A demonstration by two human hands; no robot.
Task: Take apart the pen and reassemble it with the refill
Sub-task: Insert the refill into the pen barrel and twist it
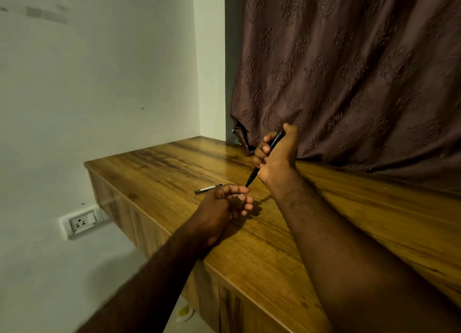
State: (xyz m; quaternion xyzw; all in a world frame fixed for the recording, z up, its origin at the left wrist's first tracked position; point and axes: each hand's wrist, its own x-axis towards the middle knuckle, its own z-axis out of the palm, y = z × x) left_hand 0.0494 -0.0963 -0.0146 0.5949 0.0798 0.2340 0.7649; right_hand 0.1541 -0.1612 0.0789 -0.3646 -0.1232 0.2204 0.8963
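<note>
My right hand (274, 155) grips a black pen (254, 174), held slanted above the wooden tabletop (249, 245) with its tapered tip pointing down and left. My left hand (224, 205) sits just below that tip, fingers curled; the forefinger and thumb pinch at the pen's tip (247, 186). A small part there is too tiny to make out. A dark, slim pen piece (207, 189) lies flat on the table behind the left hand, partly hidden by the fingers.
A brown patterned curtain (349, 83) hangs over the back of the table, right behind my right hand. A white wall with a socket (81, 223) is at the left. The table's front edge runs diagonally; a yellow-white object (184, 312) lies on the floor below.
</note>
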